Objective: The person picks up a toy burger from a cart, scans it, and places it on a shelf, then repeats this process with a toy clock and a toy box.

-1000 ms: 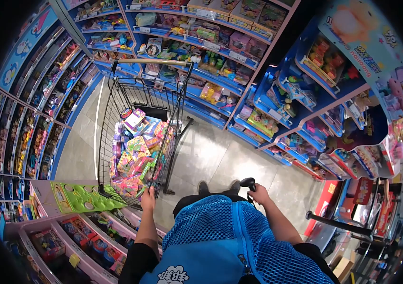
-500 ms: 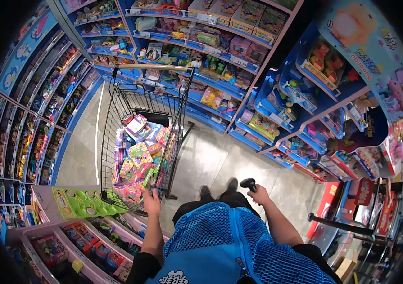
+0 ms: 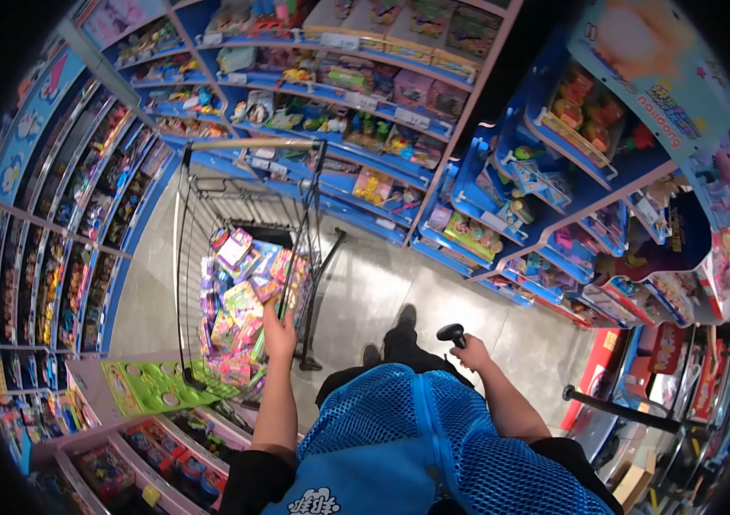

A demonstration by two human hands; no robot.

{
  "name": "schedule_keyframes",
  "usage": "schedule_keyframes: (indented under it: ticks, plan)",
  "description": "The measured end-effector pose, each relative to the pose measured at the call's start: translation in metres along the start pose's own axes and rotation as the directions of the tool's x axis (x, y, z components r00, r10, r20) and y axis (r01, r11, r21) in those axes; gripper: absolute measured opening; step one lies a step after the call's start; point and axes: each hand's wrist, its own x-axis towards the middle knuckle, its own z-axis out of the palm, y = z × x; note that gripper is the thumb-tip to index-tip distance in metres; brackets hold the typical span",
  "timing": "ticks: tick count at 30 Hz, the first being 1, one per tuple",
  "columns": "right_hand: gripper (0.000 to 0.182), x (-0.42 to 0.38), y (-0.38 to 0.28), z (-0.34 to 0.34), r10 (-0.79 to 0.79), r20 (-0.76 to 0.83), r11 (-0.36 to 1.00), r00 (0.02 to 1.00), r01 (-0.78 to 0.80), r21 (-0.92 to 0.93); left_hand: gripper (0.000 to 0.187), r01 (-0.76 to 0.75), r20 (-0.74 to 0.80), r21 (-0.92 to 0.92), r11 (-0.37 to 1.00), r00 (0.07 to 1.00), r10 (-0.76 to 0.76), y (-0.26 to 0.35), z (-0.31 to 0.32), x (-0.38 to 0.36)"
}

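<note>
Shopping cart (image 3: 180, 283): black wire, standing on the grey floor (image 3: 382, 279); its pale handlebar (image 3: 253, 144) lies at the far end, toward the shelves.
Packages (image 3: 232, 319): many, in pink, yellow, purple and blue, piled loosely inside the shopping cart; some face up, others tipped on edge; printing too small to read.
Left hand (image 3: 279, 333): at the near right corner of the shopping cart, reaching over the packages; thumb and fingers slightly parted. Whether they grip a package, touch the wire or hold nothing, I cannot tell.
Right hand (image 3: 471, 354): well apart from the shopping cart, above the floor; fingers curled closed around the black handheld device (image 3: 451, 333), its rounded head upward.
Bag (image 3: 373, 408): bright blue, mesh with a zip, worn against the wearer's front; white lettering low on it.
Shoes (image 3: 406, 318): dark, a pair, one set ahead of the other, on the floor between shopping cart and right hand.
Green panel (image 3: 146, 388): round recesses, just beside the near left corner of the shopping cart.
Pink bins (image 3: 116, 442): below the green panel, filled with boxed toys.
Blue shelves (image 3: 356, 159): beyond the handlebar, several tiers of small toys, price tags along the edges.
Display sign (image 3: 639, 86): upper right, light blue, lettered "nailoong".
Black bar (image 3: 622, 408): right side, slanting, rounded end.
</note>
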Motion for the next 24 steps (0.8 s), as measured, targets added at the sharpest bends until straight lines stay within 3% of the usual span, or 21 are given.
schedule_keyframes:
  ticks: [3,5,6,7,9,11,15,23,24]
  plan:
    - [0.033,0.025,0.005,-0.019,-0.022,-0.021,1.0,1.0,0.022,0.012,0.049,0.006,-0.013,0.024,1.0,1.0,-0.005,-0.017,0.026,0.017]
    - [0.039,0.042,0.011,-0.031,-0.082,-0.091,0.993,0.992,0.074,-0.089,0.047,0.058,0.019,0.034,0.998,0.998,-0.059,-0.035,0.041,0.03]
    - [0.04,0.05,0.013,-0.038,-0.075,-0.088,0.994,0.993,0.067,-0.091,0.045,0.142,0.12,0.059,0.988,0.982,-0.149,-0.027,0.039,0.036]
    - [0.04,0.057,0.015,-0.046,-0.068,-0.084,0.994,0.994,0.06,-0.096,0.038,0.1,0.082,0.096,0.99,0.991,-0.108,-0.034,0.045,0.042]
    - [0.041,0.07,0.019,-0.059,-0.057,-0.073,0.992,0.996,0.048,-0.115,0.036,0.175,0.078,0.1,0.979,0.98,-0.183,-0.036,0.047,0.049]
    - [0.042,0.08,0.019,-0.072,-0.053,-0.058,0.988,0.997,0.044,-0.147,0.04,0.181,0.075,0.025,0.983,0.98,-0.182,-0.064,0.056,0.056]
    - [0.042,0.098,0.019,-0.088,-0.046,-0.008,0.975,0.999,0.043,-0.22,0.047,0.249,0.174,-0.121,0.961,0.958,-0.226,-0.057,0.049,0.056]
    - [0.044,0.113,-0.012,-0.094,-0.15,0.033,0.921,0.988,0.152,-0.359,0.058,0.468,0.375,-0.18,0.865,0.846,-0.38,-0.058,0.038,0.06]
    - [0.044,0.11,-0.021,-0.096,-0.092,0.059,0.945,0.994,0.106,-0.309,0.059,0.48,0.39,-0.194,0.855,0.838,-0.382,-0.06,0.038,0.059]
